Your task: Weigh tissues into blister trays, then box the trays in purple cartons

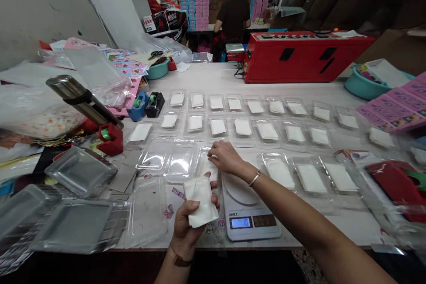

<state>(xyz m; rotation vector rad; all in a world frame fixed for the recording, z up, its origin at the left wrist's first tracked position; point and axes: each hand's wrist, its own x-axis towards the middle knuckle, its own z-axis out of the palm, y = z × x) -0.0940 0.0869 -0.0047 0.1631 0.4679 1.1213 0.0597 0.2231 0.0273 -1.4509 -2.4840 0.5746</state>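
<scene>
My left hand [186, 215] is wrapped round a stack of thin white sheets [201, 202], tilted up above the table's front edge. Just beyond it, my right hand [224, 156] pinches white sheets [207, 169] over a clear plastic tray [203, 151], its fingertips partly hiding them. Under my right forearm stands a white kitchen scale [233, 211] with a lit display, its round plate partly covered by the arm. To the left of the hands lie shiny clear trays [180, 159] with no sheets in them.
Rows of clear trays with white stacks [242, 127] spread across the table. A red machine [293, 57] stands at the back. On the left are tape dispensers [111, 139], a steel flask [83, 100] and stacked plastic lids [80, 171]. A person [233, 13] works beyond.
</scene>
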